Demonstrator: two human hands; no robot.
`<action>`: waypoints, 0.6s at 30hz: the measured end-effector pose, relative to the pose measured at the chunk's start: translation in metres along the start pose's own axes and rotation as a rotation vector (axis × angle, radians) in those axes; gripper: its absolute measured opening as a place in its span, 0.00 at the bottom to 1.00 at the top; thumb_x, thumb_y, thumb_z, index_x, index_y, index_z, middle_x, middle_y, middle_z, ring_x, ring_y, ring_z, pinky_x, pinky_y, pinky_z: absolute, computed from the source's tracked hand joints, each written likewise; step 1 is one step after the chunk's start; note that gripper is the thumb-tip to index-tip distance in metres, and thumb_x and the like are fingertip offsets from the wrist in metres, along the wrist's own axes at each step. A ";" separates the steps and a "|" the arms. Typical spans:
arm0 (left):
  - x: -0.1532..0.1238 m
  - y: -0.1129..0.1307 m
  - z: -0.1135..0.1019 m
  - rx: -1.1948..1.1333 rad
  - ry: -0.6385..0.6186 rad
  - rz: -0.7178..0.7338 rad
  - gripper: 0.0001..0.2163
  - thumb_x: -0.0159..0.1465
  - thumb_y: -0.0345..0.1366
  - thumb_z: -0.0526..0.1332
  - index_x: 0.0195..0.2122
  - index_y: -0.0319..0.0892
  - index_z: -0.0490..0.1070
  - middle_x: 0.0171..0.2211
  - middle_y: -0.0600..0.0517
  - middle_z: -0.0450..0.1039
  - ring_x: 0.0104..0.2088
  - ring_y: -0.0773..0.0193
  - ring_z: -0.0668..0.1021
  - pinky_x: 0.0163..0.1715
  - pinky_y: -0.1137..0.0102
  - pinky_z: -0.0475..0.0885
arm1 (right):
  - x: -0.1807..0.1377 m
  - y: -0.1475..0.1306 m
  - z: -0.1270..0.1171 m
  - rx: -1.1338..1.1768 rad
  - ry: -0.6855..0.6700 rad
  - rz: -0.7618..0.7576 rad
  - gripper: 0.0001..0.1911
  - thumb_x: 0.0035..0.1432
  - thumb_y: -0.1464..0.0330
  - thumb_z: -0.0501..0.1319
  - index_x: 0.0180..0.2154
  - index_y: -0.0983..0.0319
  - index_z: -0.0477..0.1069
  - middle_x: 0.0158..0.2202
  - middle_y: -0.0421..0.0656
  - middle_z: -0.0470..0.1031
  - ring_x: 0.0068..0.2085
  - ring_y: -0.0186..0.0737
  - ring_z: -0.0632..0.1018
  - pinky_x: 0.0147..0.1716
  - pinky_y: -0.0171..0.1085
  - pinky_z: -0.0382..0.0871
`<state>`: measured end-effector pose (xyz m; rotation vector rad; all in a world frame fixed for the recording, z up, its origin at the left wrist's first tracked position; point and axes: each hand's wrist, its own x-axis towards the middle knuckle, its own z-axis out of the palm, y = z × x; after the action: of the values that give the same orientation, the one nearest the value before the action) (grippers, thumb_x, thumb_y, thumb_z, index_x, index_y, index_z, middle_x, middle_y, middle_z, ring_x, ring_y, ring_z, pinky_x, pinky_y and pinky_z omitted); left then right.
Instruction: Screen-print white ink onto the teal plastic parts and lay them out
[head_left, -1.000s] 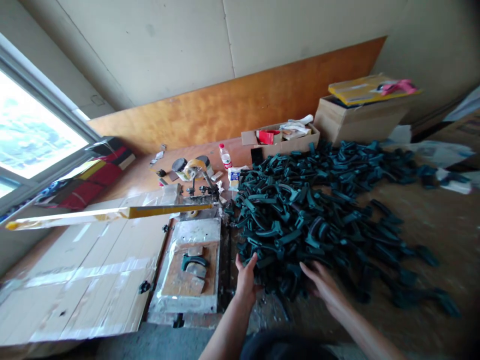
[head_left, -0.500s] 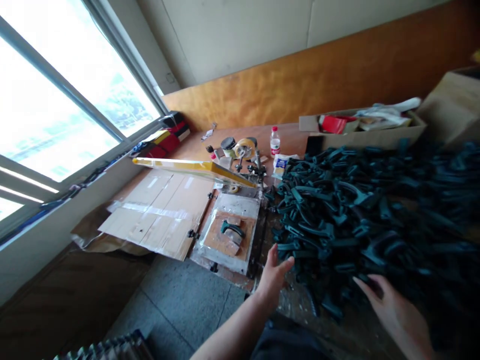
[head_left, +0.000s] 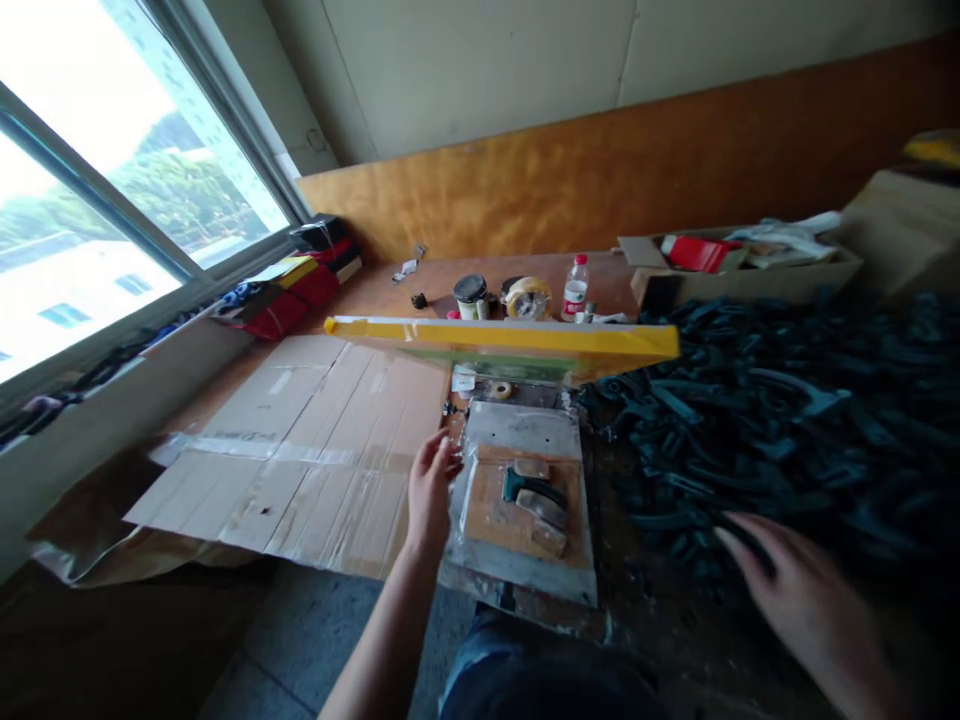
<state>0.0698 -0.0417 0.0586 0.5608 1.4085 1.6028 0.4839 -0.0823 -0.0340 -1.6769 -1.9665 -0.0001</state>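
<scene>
Probably stiff and light, the handle (head_left: pixel 534 490) on the jig (head_left: pixel 517 500) suits an end pinch; left hand (head_left: pixel 431 490) and right hand (head_left: pixel 802 600) open, empty.

A small workshop for hand screen printing. At frame centre a yellow-framed printing screen (head_left: pixel 517 340) stands raised over a metal jig plate (head_left: pixel 525 500) holding one dark green plastic part (head_left: pixel 531 488). A big heap of such parts (head_left: pixel 787 410) fills the right, with ink tins (head_left: pixel 472 296) and tape (head_left: pixel 529 297) behind.
</scene>
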 end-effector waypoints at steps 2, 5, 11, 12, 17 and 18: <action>0.030 0.037 -0.011 -0.044 -0.024 0.090 0.23 0.54 0.48 0.67 0.48 0.42 0.73 0.26 0.57 0.70 0.26 0.73 0.72 0.29 0.77 0.68 | 0.023 -0.080 0.031 0.051 -0.062 -0.235 0.20 0.65 0.58 0.52 0.54 0.57 0.68 0.53 0.49 0.73 0.51 0.47 0.75 0.51 0.46 0.69; 0.061 0.088 -0.005 -0.128 -0.116 0.195 0.21 0.56 0.48 0.66 0.46 0.43 0.72 0.19 0.61 0.64 0.20 0.75 0.67 0.23 0.79 0.65 | 0.051 -0.169 0.084 0.059 -0.283 -0.569 0.28 0.66 0.54 0.51 0.62 0.58 0.60 0.63 0.46 0.62 0.63 0.46 0.63 0.60 0.49 0.59; 0.077 0.127 0.019 -0.127 -0.279 0.222 0.20 0.57 0.55 0.61 0.28 0.40 0.69 0.16 0.58 0.63 0.17 0.73 0.65 0.19 0.78 0.64 | 0.071 -0.198 0.133 0.018 -0.459 -0.692 0.33 0.63 0.50 0.52 0.64 0.59 0.57 0.63 0.47 0.62 0.65 0.50 0.57 0.63 0.58 0.45; 0.075 0.126 0.018 -0.104 -0.277 0.219 0.20 0.58 0.55 0.61 0.27 0.40 0.70 0.17 0.57 0.65 0.18 0.73 0.66 0.19 0.78 0.64 | 0.071 -0.191 0.133 0.007 -0.440 -0.667 0.32 0.63 0.51 0.53 0.63 0.60 0.57 0.63 0.48 0.62 0.65 0.50 0.57 0.63 0.59 0.46; 0.054 0.108 -0.016 0.029 -0.252 0.178 0.24 0.60 0.56 0.56 0.38 0.39 0.76 0.26 0.52 0.75 0.25 0.69 0.73 0.25 0.76 0.68 | 0.079 -0.134 0.106 -0.010 -0.278 -0.369 0.27 0.64 0.53 0.51 0.59 0.56 0.65 0.58 0.45 0.69 0.62 0.51 0.65 0.60 0.57 0.56; 0.047 0.101 -0.028 0.068 -0.256 0.140 0.25 0.60 0.57 0.55 0.40 0.39 0.76 0.28 0.51 0.76 0.25 0.69 0.74 0.25 0.76 0.68 | 0.085 -0.120 0.097 0.002 -0.244 -0.299 0.24 0.64 0.54 0.50 0.57 0.55 0.68 0.55 0.45 0.73 0.59 0.52 0.68 0.58 0.56 0.60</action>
<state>-0.0088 -0.0112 0.1370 0.8891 1.2572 1.5334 0.3298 0.0018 -0.0408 -1.4208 -2.3829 0.0995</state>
